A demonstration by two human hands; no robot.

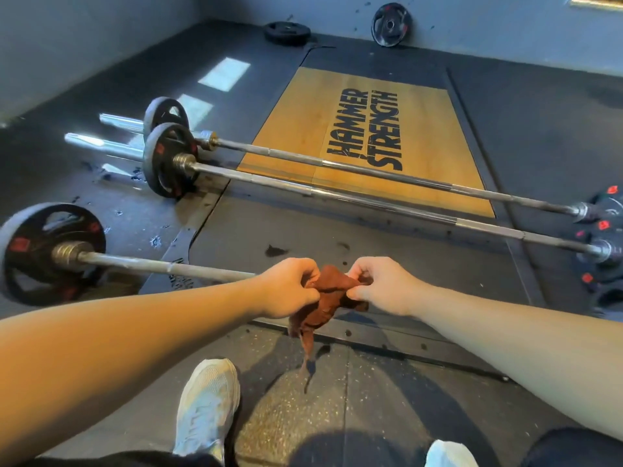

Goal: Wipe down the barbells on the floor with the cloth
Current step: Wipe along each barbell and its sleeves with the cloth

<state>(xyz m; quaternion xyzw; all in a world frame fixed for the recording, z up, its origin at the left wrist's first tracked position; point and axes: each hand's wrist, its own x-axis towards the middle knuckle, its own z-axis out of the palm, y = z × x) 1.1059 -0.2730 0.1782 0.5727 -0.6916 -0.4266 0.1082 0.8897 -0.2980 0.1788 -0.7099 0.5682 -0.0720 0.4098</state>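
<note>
On rubber gym floor (pixel 539 129) w/ wood platform (pixel 296 129), 3 barbells (pixel 337 195), grey wall (pixel 84 35)

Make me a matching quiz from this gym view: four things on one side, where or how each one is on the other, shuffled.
Things:
1 cloth
2 nearest barbell
3 plate at the far wall
4 wooden platform

States:
A leans upright
B pinched by left hand and right hand
C carries black lettering
D lies on the floor, bar passing behind the hands

Pairs: 1-B, 2-D, 3-A, 4-C
</note>
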